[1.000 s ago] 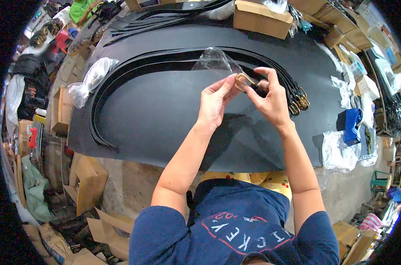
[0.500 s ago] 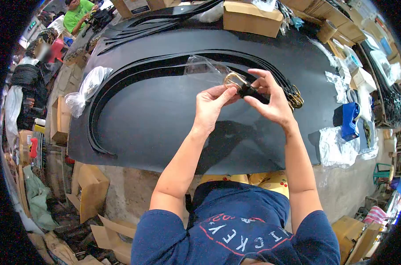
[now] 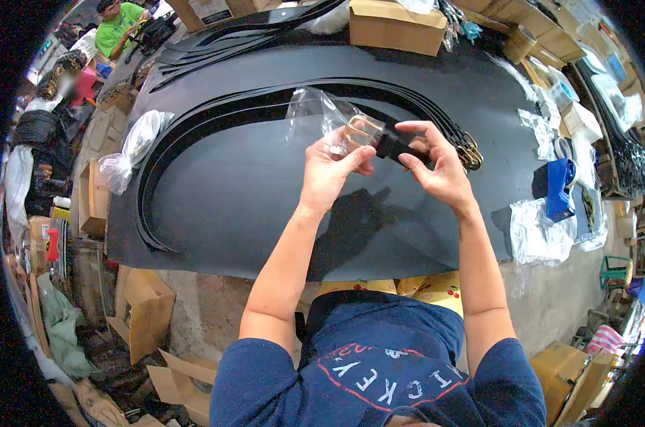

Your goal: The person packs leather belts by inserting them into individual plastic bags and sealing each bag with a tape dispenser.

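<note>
A black belt with a gold-coloured buckle is held up between my hands above the table. My left hand is closed on a clear plastic bag, its thumb at the lower edge of the buckle. The bag spreads out to the left and laps over the buckle end. My right hand grips the belt strap just right of the buckle, between thumb and fingers. Behind, several more black belts lie in a long curve, their gold buckles bunched at the right.
The dark table carries a bundle of plastic bags at left and a cardboard box at the back. A blue tape dispenser and plastic bags lie at right. A person in green sits far left.
Both hands have shifted slightly with the belt, and the buckle has turned to show its frame more broadly. The plastic bag now spreads wider left of the buckle.
</note>
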{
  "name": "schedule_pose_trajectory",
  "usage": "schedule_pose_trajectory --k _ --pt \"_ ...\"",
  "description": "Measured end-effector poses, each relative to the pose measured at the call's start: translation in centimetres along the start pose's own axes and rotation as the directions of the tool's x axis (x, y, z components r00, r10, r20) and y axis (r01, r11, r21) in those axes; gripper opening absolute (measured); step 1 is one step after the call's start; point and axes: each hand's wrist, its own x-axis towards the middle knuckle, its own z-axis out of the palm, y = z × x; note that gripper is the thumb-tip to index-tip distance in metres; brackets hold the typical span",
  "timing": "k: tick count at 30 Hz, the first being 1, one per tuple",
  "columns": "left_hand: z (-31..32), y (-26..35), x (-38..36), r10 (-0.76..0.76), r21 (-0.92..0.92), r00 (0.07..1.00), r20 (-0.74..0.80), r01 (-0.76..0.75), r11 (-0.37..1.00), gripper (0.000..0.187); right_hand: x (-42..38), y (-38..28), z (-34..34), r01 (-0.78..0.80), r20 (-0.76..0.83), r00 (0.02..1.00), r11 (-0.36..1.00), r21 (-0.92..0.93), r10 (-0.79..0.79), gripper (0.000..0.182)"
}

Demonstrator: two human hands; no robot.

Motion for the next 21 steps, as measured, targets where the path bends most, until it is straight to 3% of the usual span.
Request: schedule_pose_trajectory --k 1,4,6,8,12,15,17,19,21 --pt "-0.1 0.0 0.0 -0.033 -0.131 0.999 -0.003 0.032 0.991 0.04 0.0 -0.2 -0.2 0.033 0.018 0.999 0.995 -0.089 -0.031 0.045" --pt "-0.5 0.4 0.2 -0.029 -0.099 0.997 0.072 0.036 0.994 0.048 0.0 -1.2 -0.4 -0.021 0.043 0.999 1.0 -0.022 0.022 0.05" --pt "-0.4 0.3 0.2 -0.049 -0.083 0.995 0.09 0.056 0.995 0.051 0.1 -1.3 0.0 0.023 0.046 0.999 1.0 -0.012 -0.022 0.052" --pt "-0.3 0.1 0.1 -0.027 -0.033 0.992 0.124 0.031 0.999 0.054 0.0 -1.2 0.1 0.066 0.05 0.997 0.998 -0.001 -0.066 0.054" --pt "0.6 0.8 -0.4 -0.025 0.167 0.996 0.084 0.01 0.986 0.055 -0.2 -0.8 -0.2 -0.08 0.097 0.993 0.995 0.067 0.073 0.055" --pt "0.4 0.5 -0.4 -0.023 0.128 0.991 0.135 0.006 0.992 0.057 -0.1 -1.1 -0.3 -0.077 0.133 0.988 0.997 0.006 0.075 0.054" --pt "0.2 0.3 -0.2 -0.061 -0.125 0.992 0.109 0.074 0.989 0.057 0.1 -1.2 0.0 -0.039 0.144 0.989 0.998 -0.042 0.044 0.054" --pt "-0.1 0.4 -0.1 -0.074 -0.144 0.991 0.11 0.09 0.985 0.056 0.3 -1.2 0.5 0.18 0.101 0.981 0.973 -0.143 -0.166 0.057" --pt "-0.1 0.5 -0.1 -0.097 -0.149 0.989 0.115 0.114 0.982 0.057 -0.1 -2.2 0.8 0.147 0.101 0.987 0.971 -0.191 -0.129 0.06"
